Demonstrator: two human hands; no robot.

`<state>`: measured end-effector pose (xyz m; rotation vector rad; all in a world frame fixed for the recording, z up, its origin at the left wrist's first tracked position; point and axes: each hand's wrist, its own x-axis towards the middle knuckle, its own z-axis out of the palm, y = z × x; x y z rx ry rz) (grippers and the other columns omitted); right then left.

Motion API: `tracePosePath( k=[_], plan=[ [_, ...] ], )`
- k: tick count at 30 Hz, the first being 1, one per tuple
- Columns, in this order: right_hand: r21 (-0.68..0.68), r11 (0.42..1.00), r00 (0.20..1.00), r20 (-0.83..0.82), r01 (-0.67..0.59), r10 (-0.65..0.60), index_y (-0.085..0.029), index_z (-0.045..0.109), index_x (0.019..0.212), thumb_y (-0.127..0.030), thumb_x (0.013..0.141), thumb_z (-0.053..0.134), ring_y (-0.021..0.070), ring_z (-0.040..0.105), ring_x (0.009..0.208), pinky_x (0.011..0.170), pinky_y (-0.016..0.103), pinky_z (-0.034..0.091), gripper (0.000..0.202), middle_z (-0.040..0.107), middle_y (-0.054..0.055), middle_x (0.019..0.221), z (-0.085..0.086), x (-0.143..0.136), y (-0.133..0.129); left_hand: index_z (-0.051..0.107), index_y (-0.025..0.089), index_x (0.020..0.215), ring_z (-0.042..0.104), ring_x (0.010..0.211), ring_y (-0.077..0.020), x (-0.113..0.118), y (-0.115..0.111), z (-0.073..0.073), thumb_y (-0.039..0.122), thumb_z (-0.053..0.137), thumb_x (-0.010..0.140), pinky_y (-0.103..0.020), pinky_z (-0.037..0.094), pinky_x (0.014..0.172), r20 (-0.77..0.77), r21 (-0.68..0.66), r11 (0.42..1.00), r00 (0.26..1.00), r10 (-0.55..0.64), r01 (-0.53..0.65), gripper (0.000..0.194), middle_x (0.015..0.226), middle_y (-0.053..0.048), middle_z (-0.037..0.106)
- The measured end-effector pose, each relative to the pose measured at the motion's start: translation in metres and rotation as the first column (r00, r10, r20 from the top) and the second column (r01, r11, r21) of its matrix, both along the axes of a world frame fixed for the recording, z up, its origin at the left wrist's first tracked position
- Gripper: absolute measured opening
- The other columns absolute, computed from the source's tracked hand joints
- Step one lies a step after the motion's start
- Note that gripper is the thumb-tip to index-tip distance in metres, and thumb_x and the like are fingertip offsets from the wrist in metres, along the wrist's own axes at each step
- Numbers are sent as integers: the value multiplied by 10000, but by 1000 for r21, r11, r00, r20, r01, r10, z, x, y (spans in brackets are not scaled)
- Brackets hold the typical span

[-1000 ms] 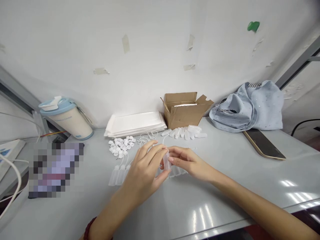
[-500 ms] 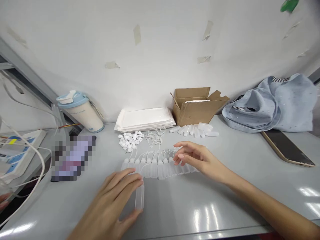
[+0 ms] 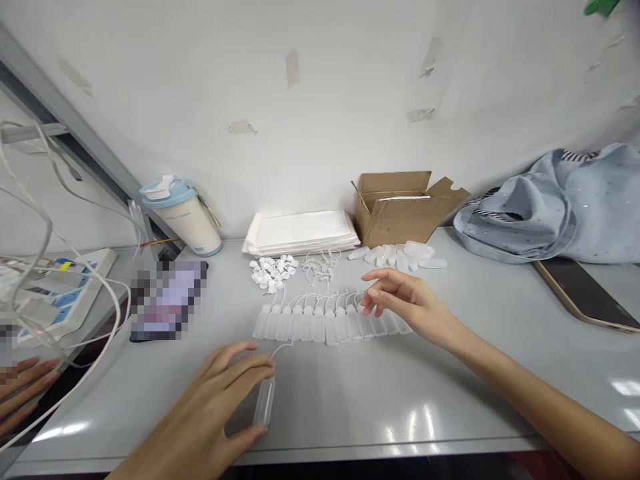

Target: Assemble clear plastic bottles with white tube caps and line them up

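Note:
Near the table's front, my left hand point(image 3: 220, 393) grips a small translucent plastic bottle point(image 3: 265, 403) lengthwise, thumb at its base and fingertips over its top end. A thin white tube point(image 3: 281, 348) sticks out past those fingertips; the cap is hidden. Above the right part of a row of similar capped bottles point(image 3: 317, 327), my right hand point(image 3: 400, 300) hovers with loosely bent fingers apart and nothing seen in them. Curved thin tubes rise from the caps in that row. Behind it lie loose white caps point(image 3: 273, 272), a tangle of thin tubes point(image 3: 320, 267) and uncapped bottles point(image 3: 400, 255).
At the back stand a white stack of flat packs point(image 3: 303, 230), an open cardboard box point(image 3: 400, 220) and a tumbler point(image 3: 187, 220). Phones point(image 3: 590, 293) lie at both sides, beside a blue cloth bag point(image 3: 560, 207). Cables, a power strip point(image 3: 75, 293) and another person's hand point(image 3: 25, 393) are at left.
My left hand has drawn the bottle toward the front edge, away from the row, and its tube now shows. My right hand keeps its pose above the row. The view has shifted slightly.

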<state>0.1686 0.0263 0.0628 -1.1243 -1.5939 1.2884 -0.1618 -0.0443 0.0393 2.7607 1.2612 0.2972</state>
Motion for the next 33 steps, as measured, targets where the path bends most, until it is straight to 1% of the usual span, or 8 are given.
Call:
tracePosePath(
  k=[6, 12, 17, 21, 25, 29, 31, 33],
  plan=[
    [21, 999, 1000, -1, 24, -24, -188, 551, 1034, -371, 875, 558, 184, 665, 727, 648, 331, 514, 242, 690, 53, 795, 2, 1, 0, 573, 261, 1158, 493, 1218, -272, 9, 11, 9, 197, 648, 750, -391, 507, 942, -20, -16, 1000, 999, -27, 27, 420, 1184, -25, 643],
    [41, 998, 999, -5, 41, -41, -192, 555, 1027, -357, 871, 559, 176, 656, 714, 652, 331, 514, 227, 685, 41, 769, 6, 3, 0, 575, 258, 1184, 487, 1228, -274, 10, 13, 9, 204, 637, 766, -379, 507, 933, -7, 15, 1000, 1000, -27, 27, 426, 1203, -27, 640],
    [58, 995, 997, 8, 79, -80, -190, 567, 1009, -362, 855, 564, 183, 663, 698, 635, 332, 515, 232, 685, 35, 741, 7, 5, 3, 572, 271, 1220, 505, 1216, -277, 4, 16, 10, 246, 668, 758, -361, 531, 889, -6, 29, 997, 997, -73, 74, 472, 1217, -28, 642],
    [61, 994, 996, 4, 93, -94, -183, 561, 1013, -357, 854, 559, 179, 663, 692, 637, 329, 512, 236, 684, 37, 757, 5, 8, 8, 551, 279, 1255, 485, 1236, -293, 3, 18, 10, 276, 685, 760, -381, 526, 905, -22, 22, 998, 998, -59, 59, 513, 1251, -37, 625],
    [60, 992, 993, 6, 115, -116, -179, 556, 1009, -351, 855, 555, 177, 662, 687, 632, 322, 515, 231, 678, 37, 757, 4, 11, 12, 529, 285, 1275, 464, 1261, -294, 7, 23, 20, 328, 693, 764, -394, 520, 924, -7, 13, 999, 1000, -31, 31, 538, 1268, -35, 610],
    [100, 979, 983, 37, 178, -182, -172, 565, 989, -352, 850, 555, 180, 666, 674, 619, 322, 525, 228, 678, 40, 743, 0, 18, 21, 555, 260, 1235, 456, 1259, -295, 28, 48, 42, 371, 638, 821, -431, 493, 948, 87, 11, 999, 995, -38, 38, 437, 1231, -60, 625],
    [182, 961, 967, 103, 211, -231, -161, 564, 1008, -348, 870, 521, 181, 674, 676, 613, 319, 535, 237, 687, 51, 756, -6, 24, 29, 589, 234, 1164, 460, 1239, -287, 43, 70, 49, 358, 587, 854, -456, 475, 958, 156, 16, 999, 987, -34, 32, 334, 1188, -64, 642],
    [341, 910, 918, 229, 235, -323, -156, 549, 1053, -330, 904, 456, 180, 680, 691, 607, 315, 544, 247, 698, 64, 793, -16, 33, 38, 610, 207, 1109, 488, 1187, -281, 59, 94, 50, 291, 545, 865, -478, 464, 951, 191, 41, 999, 981, -38, 31, 267, 1141, -73, 658]
  ],
)
